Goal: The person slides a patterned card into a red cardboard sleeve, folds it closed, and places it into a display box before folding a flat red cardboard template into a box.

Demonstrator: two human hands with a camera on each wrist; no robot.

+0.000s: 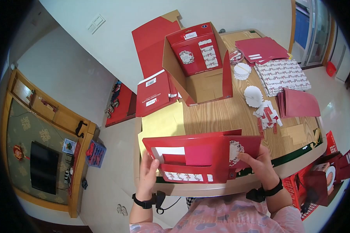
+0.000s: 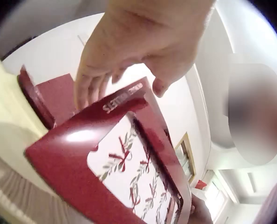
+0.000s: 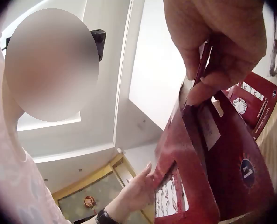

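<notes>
I hold a flat red gift pack (image 1: 202, 157) upright over the near edge of the wooden table (image 1: 221, 112). It has cut-out windows showing white card and ribbon-patterned paper (image 2: 133, 172). My right hand (image 1: 252, 159) pinches its right end, thumb on the front by a white wreath disc, fingers behind (image 3: 199, 79). My left hand (image 1: 148, 163) lies against the left end with straight fingers (image 2: 89, 91) spread over the top edge, the thumb apart.
An open cardboard box (image 1: 198, 77) with a finished red pack (image 1: 194, 52) stands mid-table. Yellow paper (image 1: 161, 122) and a red barcoded box (image 1: 151, 95) lie left. To the right are patterned sheets (image 1: 284, 75), red envelopes (image 1: 297, 103) and white doilies (image 1: 252, 95).
</notes>
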